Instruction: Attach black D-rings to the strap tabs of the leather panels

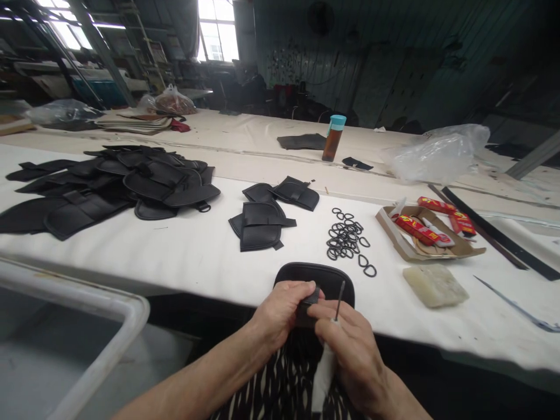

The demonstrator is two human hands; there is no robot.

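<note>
At the table's front edge, a black leather-like piece [315, 273] with a rounded, edged top is held up. My left hand [286, 306] is closed, thumb and fingers pinching a short black strap [311, 296] on that piece. Close beside it, my right hand [352, 344] is wrapped round a white-handled awl-like tool [324, 373], its thin dark metal shaft pointing up. The right fingertips also meet the strap; what lies between them is hidden. Beyond the hands is a heap of black D-rings [345, 236]. Several similar black pouch-like pieces [262, 224] lie to its left.
A large pile of black pieces [144, 181] covers the table's left. At right are a cardboard tray [405, 256] with red packets, a yellowish block [435, 284] and metal tweezers-like tool [516, 303]. A bottle [333, 140] stands farther back. A white rail [131, 309] is at lower left.
</note>
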